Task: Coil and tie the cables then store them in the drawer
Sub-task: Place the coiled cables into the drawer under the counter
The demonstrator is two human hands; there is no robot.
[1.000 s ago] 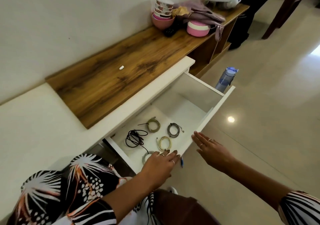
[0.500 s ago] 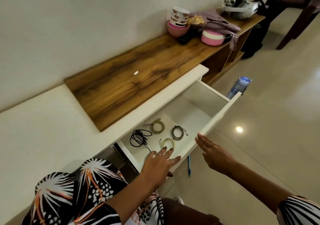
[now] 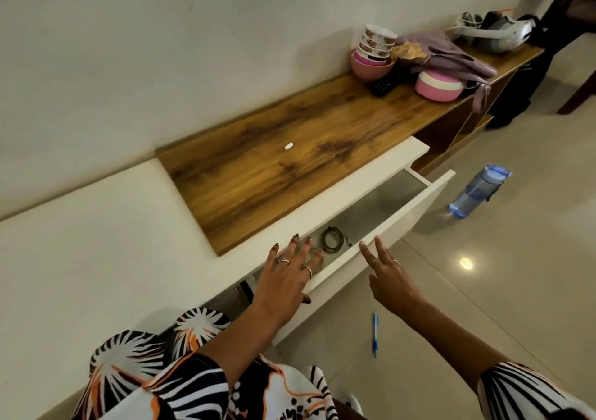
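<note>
The white drawer (image 3: 409, 206) is pushed most of the way in, leaving a narrow gap. Through the gap I see one dark coiled cable (image 3: 333, 239) and part of a yellowish coil (image 3: 315, 251) beside my fingers; the other cables are hidden under the cabinet top. My left hand (image 3: 287, 277) lies with straight fingers over the drawer front's top edge, thumb on its face. My right hand (image 3: 387, 274) touches the drawer front with straight fingers a little to the right. Neither hand holds anything.
A wooden cabinet top (image 3: 290, 161) carries a small white object (image 3: 288, 146), stacked bowls (image 3: 374, 51), a pink container (image 3: 438, 85), cloth and a headset (image 3: 490, 34) at the far end. A blue water bottle (image 3: 474, 192) and a blue pen (image 3: 375, 334) are on the tiled floor.
The drawer has slid in from wide open to nearly closed, both hands moving forward with its front. Most coiled cables have gone out of sight under the top.
</note>
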